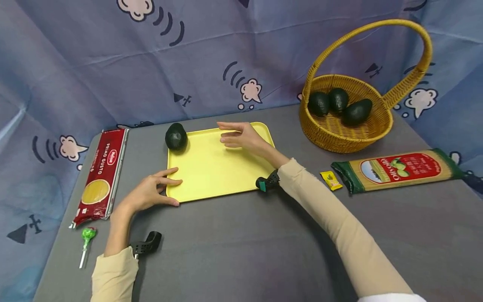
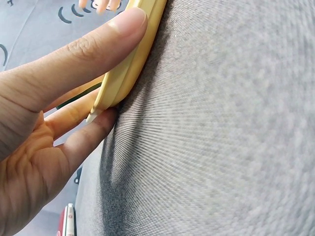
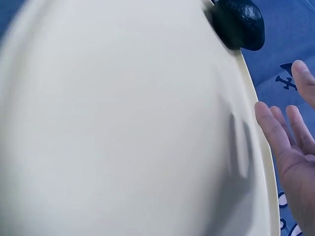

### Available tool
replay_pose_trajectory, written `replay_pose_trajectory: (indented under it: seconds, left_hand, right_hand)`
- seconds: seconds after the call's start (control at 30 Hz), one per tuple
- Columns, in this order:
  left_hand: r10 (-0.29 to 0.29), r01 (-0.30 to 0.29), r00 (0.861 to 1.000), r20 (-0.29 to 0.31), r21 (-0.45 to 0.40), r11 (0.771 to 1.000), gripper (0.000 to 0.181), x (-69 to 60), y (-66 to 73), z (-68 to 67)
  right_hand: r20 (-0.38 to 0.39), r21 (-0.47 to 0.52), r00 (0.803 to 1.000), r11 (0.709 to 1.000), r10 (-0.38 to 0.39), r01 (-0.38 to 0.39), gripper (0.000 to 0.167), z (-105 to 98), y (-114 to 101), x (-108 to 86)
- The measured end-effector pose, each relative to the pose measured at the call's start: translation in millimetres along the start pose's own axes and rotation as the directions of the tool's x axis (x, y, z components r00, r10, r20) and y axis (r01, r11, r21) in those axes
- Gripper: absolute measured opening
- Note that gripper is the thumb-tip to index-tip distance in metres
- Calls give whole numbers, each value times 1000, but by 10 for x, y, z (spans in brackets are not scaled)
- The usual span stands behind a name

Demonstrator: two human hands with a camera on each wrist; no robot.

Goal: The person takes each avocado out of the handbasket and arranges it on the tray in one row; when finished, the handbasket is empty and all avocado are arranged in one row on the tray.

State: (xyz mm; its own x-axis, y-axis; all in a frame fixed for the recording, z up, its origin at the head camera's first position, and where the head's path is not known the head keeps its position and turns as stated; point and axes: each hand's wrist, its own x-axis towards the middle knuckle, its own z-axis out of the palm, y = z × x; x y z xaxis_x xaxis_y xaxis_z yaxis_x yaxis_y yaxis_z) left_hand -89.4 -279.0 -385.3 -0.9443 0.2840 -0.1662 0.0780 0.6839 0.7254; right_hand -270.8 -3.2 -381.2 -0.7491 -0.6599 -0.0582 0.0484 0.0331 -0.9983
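Observation:
A yellow tray [image 1: 215, 165] lies flat on the grey table. My left hand [image 1: 151, 191] holds its near left corner, thumb along the front rim and fingers at the left side; the left wrist view shows the thumb [image 2: 93, 54] against the tray's rim [image 2: 129, 73]. Above the tray's far right part hovers my right hand [image 1: 245, 137], fingers extended, holding nothing. In the right wrist view this hand [image 3: 295, 147] appears beside the far rim, apart from it. One dark green avocado [image 1: 176, 136] sits at the tray's far left corner, overlapping the rim.
A wicker basket [image 1: 349, 142] with a tall handle holds several avocados [image 1: 357, 112] at the back right. Before it lie a spaghetti pack [image 1: 400, 170] and a small yellow candy [image 1: 331, 180]. On the left are a red pasta pack [image 1: 99, 176] and a green lollipop [image 1: 88, 237].

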Motion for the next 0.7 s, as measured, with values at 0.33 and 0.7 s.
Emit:
replay_pose_trajectory:
  seconds: [0.33, 0.7]
  left_hand:
    - [1, -1, 1000, -2, 1, 1000, 61, 17, -39, 6]
    - [3, -3, 1000, -2, -14, 1000, 62, 3, -17, -3]
  right_hand:
    - [-27, -40, 1000, 999, 1, -2, 54, -260, -45, -584]
    - [-139, -203, 990, 979, -14, -15, 53, -684, -270, -1234]
